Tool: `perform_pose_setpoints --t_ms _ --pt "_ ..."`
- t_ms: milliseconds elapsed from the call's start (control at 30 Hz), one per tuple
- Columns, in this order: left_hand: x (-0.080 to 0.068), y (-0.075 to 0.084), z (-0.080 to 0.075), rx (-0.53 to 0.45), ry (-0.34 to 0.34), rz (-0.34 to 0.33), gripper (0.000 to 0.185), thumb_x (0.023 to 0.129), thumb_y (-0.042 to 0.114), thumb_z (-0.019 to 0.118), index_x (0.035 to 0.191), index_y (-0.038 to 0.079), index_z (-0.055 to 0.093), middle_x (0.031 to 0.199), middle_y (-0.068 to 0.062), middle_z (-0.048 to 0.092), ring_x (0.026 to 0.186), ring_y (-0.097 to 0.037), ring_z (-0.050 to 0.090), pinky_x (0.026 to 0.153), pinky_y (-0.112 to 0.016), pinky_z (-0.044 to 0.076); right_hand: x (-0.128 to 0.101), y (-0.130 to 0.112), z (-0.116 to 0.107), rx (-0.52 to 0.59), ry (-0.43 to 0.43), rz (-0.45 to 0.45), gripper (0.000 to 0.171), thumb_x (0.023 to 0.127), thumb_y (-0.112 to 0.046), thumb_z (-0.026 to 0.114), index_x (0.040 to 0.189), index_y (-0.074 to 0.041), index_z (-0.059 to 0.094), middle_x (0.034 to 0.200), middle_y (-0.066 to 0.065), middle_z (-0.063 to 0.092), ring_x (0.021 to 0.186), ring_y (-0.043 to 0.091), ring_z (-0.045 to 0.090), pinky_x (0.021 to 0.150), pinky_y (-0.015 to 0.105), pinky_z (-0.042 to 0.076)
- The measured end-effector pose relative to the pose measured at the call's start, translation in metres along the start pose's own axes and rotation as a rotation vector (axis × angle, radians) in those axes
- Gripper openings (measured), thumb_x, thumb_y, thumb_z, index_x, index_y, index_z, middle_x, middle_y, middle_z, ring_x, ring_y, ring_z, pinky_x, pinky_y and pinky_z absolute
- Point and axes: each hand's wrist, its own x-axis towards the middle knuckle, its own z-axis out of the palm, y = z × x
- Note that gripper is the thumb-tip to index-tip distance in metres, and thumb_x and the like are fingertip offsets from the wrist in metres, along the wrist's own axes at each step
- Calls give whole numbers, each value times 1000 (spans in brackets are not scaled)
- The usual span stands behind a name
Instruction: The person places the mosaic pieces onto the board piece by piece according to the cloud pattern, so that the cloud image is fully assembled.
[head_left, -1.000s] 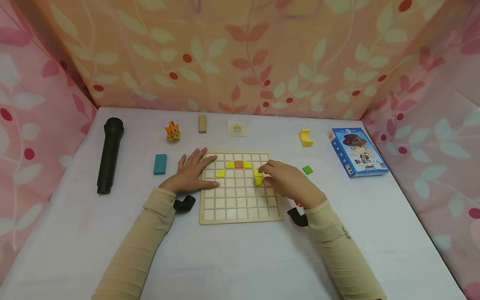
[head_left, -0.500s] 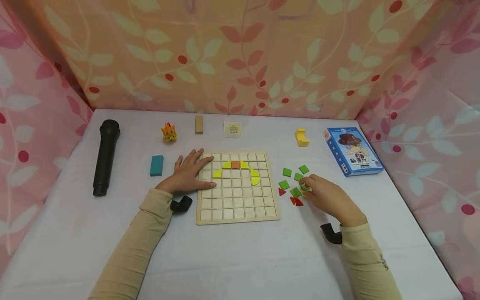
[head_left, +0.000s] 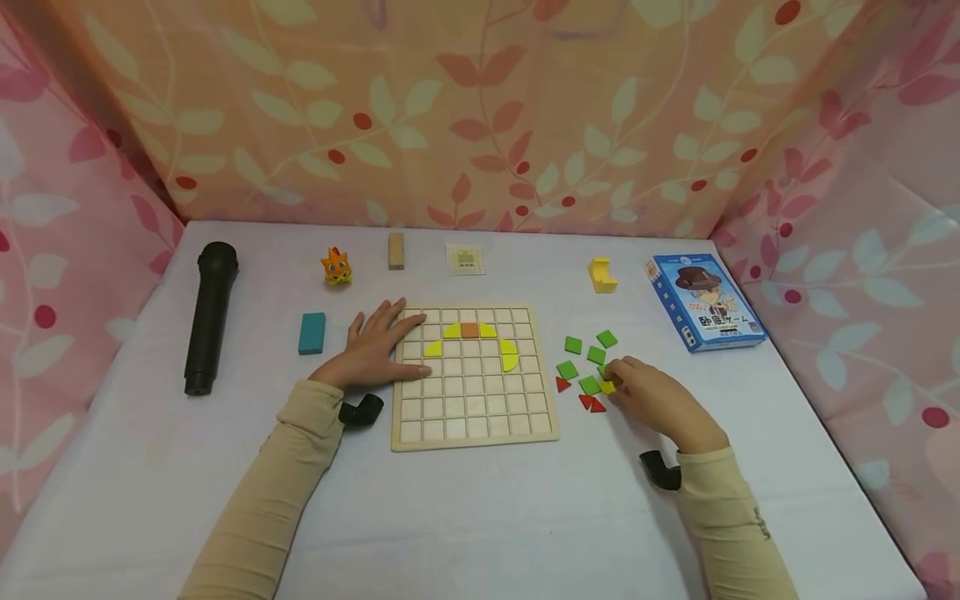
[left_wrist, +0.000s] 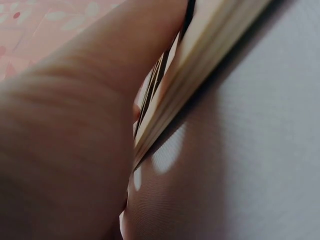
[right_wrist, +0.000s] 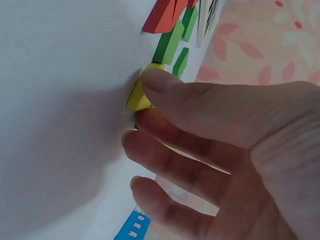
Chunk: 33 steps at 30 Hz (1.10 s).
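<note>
My left hand (head_left: 371,346) rests with spread fingers on the left edge of a wooden grid board (head_left: 476,417); in the left wrist view the board's edge (left_wrist: 195,65) shows beside the hand. Yellow rounded tiles (head_left: 509,355) and one orange square tile (head_left: 469,331) form an arch on its upper rows. Right of the board, my right hand (head_left: 660,396) pinches a yellow tile (right_wrist: 140,95) between thumb and index finger, low at the cloth. Around it lie several green square tiles (head_left: 573,344) and red triangular tiles (head_left: 586,402). The fingers partly hide a green tile.
At the back stand an orange toy figure (head_left: 337,267), a wooden block (head_left: 396,251), a pattern card (head_left: 466,259) and a yellow block (head_left: 602,275). A black microphone (head_left: 211,321) and a teal block (head_left: 312,333) lie left, a blue box (head_left: 705,302) right.
My right hand has left the yellow tiles at the board's right side and moved right to the loose tiles, where it now pinches a yellow tile. The left hand has stayed on the board.
</note>
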Motion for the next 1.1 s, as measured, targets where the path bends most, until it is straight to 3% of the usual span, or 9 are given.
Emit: perform_pose_setpoints --t_ms 467,633,900,1100 --pt "0 3 1 7 0 16 89 80 57 68 152 21 28 161 -13 4 147 -35 -3 111 -62 -7 -1 -2 -1 8 -20 18 26 89 -11 66 113 -3 59 104 9 61 91 22 58 88 47 51" --pt "0 0 -1 12 2 4 90 80 58 69 152 21 29 161 -13 5 147 -35 -3 111 -62 -7 3 -17 -14 -21 -9 -1 24 89 -14 68 110 -6 61 105 8 60 93 22 59 87 45 53" --pt "0 -4 2 20 0 11 91 79 60 68 152 22 28 161 -12 4 147 -34 -3 111 -61 -8 20 -70 -26 -86 66 -181 27 89 -20 68 112 -6 63 104 4 61 80 13 55 75 31 55" --pt "-2 -3 0 -5 -11 19 88 80 63 64 152 25 28 162 -10 2 148 -33 -6 111 -60 -10 42 -114 -20 -172 115 -377 25 90 -19 68 111 -7 63 101 2 61 79 11 56 71 25 52"
